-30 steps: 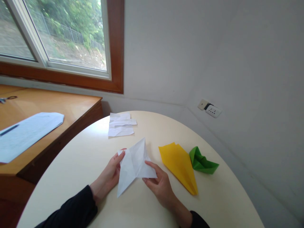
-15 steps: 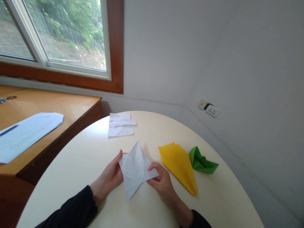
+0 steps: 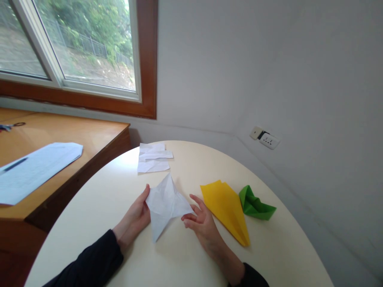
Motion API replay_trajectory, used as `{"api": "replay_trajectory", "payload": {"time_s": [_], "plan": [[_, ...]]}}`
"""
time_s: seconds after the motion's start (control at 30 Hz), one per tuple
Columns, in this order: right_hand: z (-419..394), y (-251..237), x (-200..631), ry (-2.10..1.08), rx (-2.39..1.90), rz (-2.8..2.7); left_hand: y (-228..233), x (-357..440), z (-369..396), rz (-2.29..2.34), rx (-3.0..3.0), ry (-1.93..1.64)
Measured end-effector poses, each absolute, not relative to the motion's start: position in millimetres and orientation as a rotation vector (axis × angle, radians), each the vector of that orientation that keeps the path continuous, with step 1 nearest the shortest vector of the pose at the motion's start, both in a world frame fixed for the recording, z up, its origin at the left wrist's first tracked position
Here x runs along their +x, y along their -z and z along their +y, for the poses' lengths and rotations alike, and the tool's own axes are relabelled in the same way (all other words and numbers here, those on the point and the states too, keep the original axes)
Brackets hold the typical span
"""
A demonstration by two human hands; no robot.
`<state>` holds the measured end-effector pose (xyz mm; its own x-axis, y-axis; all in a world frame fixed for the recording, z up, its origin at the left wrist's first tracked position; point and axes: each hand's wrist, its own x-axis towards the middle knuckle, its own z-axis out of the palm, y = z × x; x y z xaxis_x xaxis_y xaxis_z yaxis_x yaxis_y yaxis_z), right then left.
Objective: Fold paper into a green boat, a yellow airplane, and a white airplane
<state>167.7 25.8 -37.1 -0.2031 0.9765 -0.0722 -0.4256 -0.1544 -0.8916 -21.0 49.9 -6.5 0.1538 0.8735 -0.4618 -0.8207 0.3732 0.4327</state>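
Round table (image 3: 191, 263), unmarked white paper (image 3: 164, 203)

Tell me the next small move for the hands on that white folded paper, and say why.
Probably press the white folded paper flat on the round table and run a finger along its creases. The left hand holds its left edge and the right hand its right corner, yet the sheet looks crumpled and partly lifted, so the folds seem unset.

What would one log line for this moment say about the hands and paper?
left hand: holds white folded paper edge | right hand: fingers at its right corner | yellow paper plane, green paper boat: untouched on round table
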Motion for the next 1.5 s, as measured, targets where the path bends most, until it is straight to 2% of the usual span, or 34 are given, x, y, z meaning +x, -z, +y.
{"api": "replay_trajectory", "payload": {"time_s": [0.7, 0.97, 1.5], "plan": [[19.9, 31.4, 167.7, -1.576, -0.914, -0.778, 2.0, -24.6, 35.9, 0.522, 0.271, -1.204], [10.8, 34.9, 171.8, -1.493, -0.883, -0.724, -3.3, -30.3, 26.0, 0.643, 0.209, -1.365], [0.4, 34.9, 174.0, -1.421, -0.847, -0.752, -1.9, -20.2, 5.7, 0.644, 0.274, -1.390]]}}
